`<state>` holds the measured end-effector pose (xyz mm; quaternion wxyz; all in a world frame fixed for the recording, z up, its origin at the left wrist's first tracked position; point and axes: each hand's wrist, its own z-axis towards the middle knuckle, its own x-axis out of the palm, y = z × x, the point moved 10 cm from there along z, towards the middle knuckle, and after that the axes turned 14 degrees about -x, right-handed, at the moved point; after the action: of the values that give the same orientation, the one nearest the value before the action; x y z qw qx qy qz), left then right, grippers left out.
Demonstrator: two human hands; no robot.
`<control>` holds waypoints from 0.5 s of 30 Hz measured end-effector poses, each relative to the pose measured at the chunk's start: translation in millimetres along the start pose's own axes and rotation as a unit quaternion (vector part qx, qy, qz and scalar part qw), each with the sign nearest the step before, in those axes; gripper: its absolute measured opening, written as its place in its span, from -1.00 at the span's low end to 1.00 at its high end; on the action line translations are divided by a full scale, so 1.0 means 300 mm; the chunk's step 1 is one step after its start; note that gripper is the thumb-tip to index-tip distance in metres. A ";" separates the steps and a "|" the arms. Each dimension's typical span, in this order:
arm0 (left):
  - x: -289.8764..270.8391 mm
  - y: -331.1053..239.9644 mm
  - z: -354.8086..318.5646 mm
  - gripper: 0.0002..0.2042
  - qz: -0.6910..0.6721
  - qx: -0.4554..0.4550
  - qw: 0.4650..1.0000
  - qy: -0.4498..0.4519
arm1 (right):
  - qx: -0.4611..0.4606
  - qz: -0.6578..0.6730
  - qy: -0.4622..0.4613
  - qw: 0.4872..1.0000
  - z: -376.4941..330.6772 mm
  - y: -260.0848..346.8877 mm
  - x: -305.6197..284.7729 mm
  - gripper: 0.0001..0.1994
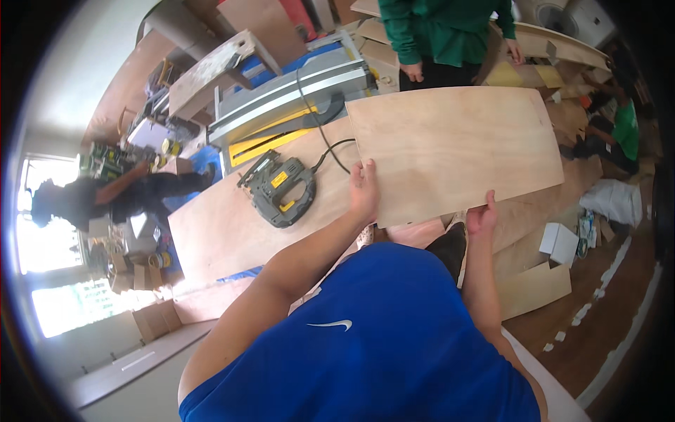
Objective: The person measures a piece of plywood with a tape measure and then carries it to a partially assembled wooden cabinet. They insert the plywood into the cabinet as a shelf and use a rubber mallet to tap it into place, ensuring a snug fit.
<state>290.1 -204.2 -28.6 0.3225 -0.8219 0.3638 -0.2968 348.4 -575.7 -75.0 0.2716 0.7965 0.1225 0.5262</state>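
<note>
blue shirt; left hand and right hand grip plywood panel by edges; narrow gap to jigsaw

Board: lt tan w/ faint wavy grain. Sheet at left: tan too, a bit pinker. Jigsaw: dk grey & blk w/ yellow patches; cord is blk. Saw table, far left: silver-grey w/ bright yellow strips. Shirt, near: solid royal blue w/ 1 sm. white curved mark. Far worker's top: plain dk green; trousers blk. Far right, other worker's top: brighter green. Box at right: white; bag whitish. Floor, near right: brown w/ broken white streaks.
</note>
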 end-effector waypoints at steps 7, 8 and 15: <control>-0.433 -0.073 -0.039 -0.61 0.086 0.050 0.973 -0.207 | 0.118 -0.103 0.078 0.985 -0.190 -0.274 0.015 -0.72; -0.498 -0.061 -0.048 -0.62 0.067 0.056 0.975 -0.202 | 0.149 -0.131 0.106 0.974 -0.235 -0.311 0.021 -0.74; -0.719 -0.044 -0.137 -0.63 -0.021 0.048 0.978 -0.204 | 0.269 -0.351 0.116 0.890 -0.374 -0.440 0.018 -0.66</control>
<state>145.0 -39.8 -48.0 0.4229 -0.8560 0.2585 -0.1471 261.1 -430.5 -111.5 0.1981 0.6776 0.5613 0.4319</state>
